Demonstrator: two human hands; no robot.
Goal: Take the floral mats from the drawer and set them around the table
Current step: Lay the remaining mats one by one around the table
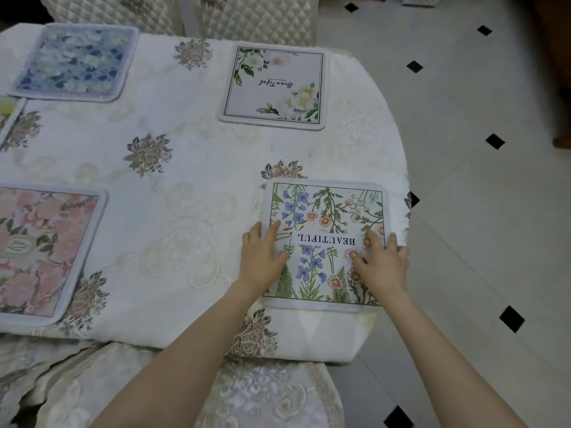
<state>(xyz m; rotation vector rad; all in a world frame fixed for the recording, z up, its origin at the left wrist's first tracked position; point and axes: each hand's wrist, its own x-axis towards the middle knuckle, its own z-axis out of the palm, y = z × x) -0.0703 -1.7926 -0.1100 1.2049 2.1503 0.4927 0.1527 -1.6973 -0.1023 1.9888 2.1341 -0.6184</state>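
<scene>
Floral mats lie flat around the table, on its embroidered cream tablecloth. Left to right: sliver of a mat with yellow bloom cut off at the left frame edge; pink blossom mat at near-left, partly out of frame; blue-and-white mat at far-left; white-rose mat at far side, script lettering reads upside down from here; wildflower mat at near-right corner of the table, printed "BEAUTIFUL", also upside down to the camera. Left hand lies palm-down on the wildflower mat's left edge, fingers straight and slightly spread, half on mat, half on cloth. Nothing gripped, just flat contact. Right hand rests on the mat's right edge, fingers extended and resting on the print near the daisies, thumb toward the mat centre. No pinch, no curl round the edge. Quilted chair backs sit beyond the table; a lace-covered seat sits below the near edge. Tiled floor with black diamonds to the right.
</scene>
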